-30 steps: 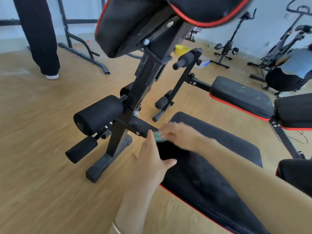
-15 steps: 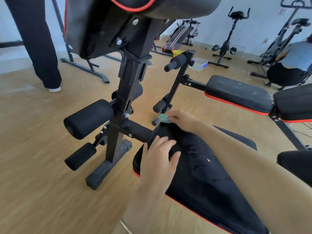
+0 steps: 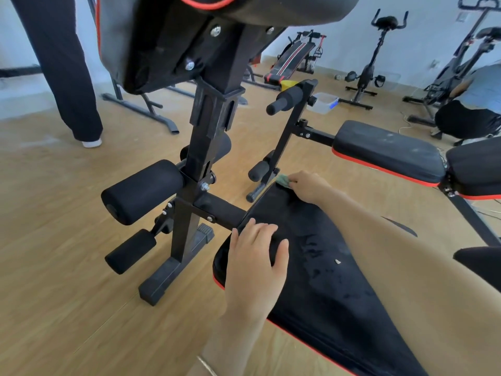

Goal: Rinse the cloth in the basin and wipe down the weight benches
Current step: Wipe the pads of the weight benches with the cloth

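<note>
1. Right hand (image 3: 307, 185) is clamped on a small green cloth (image 3: 284, 181), pressing it onto the far corner of the black padded bench (image 3: 339, 289) with red edge trim.
2. Left hand (image 3: 254, 270) lies flat on the near-left edge of that pad, fingers spread, gripping nothing.
3. Clear plastic basin (image 3: 324, 102) sits way back on the wooden floor (image 3: 54, 240).

Bench pad (image 3: 325, 267) mostly free betw. both hands; ahead, upright post (image 3: 200, 169) and foam rollers (image 3: 141, 195) block — raised pad (image 3: 244, 23) overhead.
</note>
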